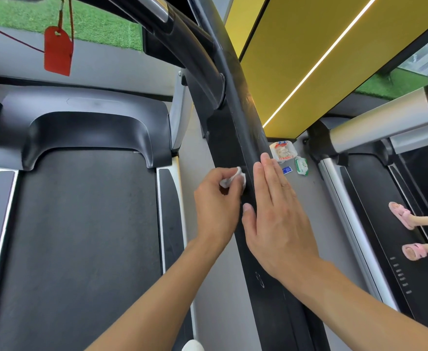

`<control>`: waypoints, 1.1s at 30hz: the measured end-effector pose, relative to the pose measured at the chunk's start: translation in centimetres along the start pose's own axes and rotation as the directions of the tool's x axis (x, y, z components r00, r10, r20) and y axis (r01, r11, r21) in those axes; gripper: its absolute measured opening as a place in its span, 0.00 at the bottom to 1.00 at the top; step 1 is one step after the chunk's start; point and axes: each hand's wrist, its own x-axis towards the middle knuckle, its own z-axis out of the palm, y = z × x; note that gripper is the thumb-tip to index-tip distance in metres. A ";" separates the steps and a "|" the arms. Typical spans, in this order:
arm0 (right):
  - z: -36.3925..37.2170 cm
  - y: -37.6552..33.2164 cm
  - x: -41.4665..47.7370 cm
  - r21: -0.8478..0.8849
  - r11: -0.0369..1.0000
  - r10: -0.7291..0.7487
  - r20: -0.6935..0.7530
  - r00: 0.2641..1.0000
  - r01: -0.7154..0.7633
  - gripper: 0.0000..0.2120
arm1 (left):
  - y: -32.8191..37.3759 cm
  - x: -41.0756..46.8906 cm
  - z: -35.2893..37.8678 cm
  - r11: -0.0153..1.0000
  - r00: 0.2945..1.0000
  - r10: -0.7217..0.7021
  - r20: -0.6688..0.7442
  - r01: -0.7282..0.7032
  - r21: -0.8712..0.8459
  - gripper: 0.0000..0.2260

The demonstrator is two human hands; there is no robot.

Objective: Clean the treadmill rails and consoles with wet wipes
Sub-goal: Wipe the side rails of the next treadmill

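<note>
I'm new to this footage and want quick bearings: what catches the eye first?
At centre, the left hand holds a crumpled white wipe against the black rail, while the right hand lies flat along it. A red tag hangs at upper left, and a yellow panel fills the upper right.

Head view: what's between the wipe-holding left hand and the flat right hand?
Only the black rail; the left hand presses the wipe on it, the right hand lies flat alongside. Head view.
</note>
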 end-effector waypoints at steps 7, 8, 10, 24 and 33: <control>0.1 0.0 0.1 0.056 0.998 -0.003 -0.006 1.000 0.003 0.29 | 0.6 -0.3 -0.6 0.990 0.988 0.141 0.069 -0.141 -0.007 0.12; 0.1 0.1 0.1 0.070 0.998 0.000 0.000 1.000 0.000 0.29 | 0.4 -0.1 -0.7 0.992 0.990 0.125 0.071 -0.125 -0.009 0.12; 0.0 0.2 0.0 0.098 0.995 0.007 0.018 1.000 -0.009 0.30 | 0.3 0.2 -0.8 0.997 0.996 0.074 0.058 -0.074 0.007 0.09; -0.4 0.5 -4.1 0.123 0.992 0.025 0.044 0.999 -0.030 0.32 | -1.7 -0.2 -1.2 0.947 0.997 -0.031 0.071 0.007 0.323 0.09; -0.3 0.3 -4.1 0.066 0.997 0.031 0.035 0.999 -0.034 0.31 | -4.4 0.4 -1.3 0.924 0.974 -0.221 0.044 0.195 0.328 0.08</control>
